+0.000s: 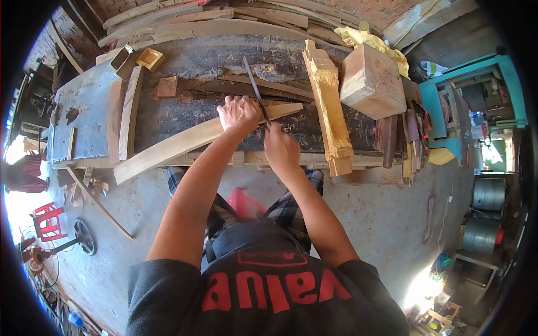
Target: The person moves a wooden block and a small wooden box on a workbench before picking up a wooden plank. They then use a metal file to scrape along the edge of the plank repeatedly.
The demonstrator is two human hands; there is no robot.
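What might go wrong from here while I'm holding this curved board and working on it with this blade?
Your left hand is on the curved board, close beside the narrow-bladed hand tool in your right hand, so a slip might catch your fingers. No clamp shows on the board, and its left end overhangs the workbench, so it could pivot.

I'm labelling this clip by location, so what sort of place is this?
Probably a woodworking shop: long brown wooden boards are piled beyond the dark, worn workbench, and the right hand holds a long, thin dark tool at a pale curved wooden strip.
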